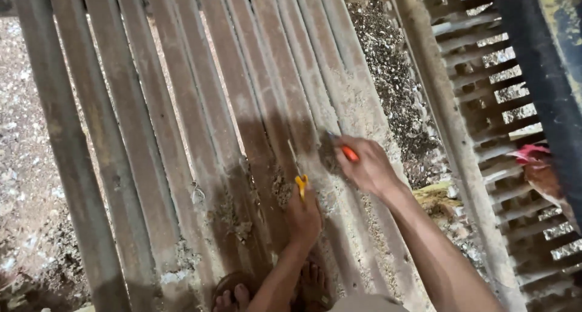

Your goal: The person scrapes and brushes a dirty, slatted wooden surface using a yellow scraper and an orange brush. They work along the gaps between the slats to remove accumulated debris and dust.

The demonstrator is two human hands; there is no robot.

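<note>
- Head view: the left hand (pixel 304 218) is closed around a yellow-handled tool (pixel 301 183), its thin blade lying up along a slat.
- The right hand (pixel 365 165) is clamped on an orange-handled brush (pixel 348 152), pressed onto the boards just beside the yellow tool's blade; the two hands sit near each other, apart.
- Underneath is a slatted wooden floor (pixel 182 136), crusted with pale dirt.
- Droppings litter (pixel 394 87) lies right of the slats; a chicken (pixel 542 172) stands behind a wooden grate (pixel 485 106).

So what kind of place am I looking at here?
Probably a poultry shed: a raised slatted floor caked with droppings, a chicken behind slats at the right, and litter below. Both hands hold small scraping tools.
</note>
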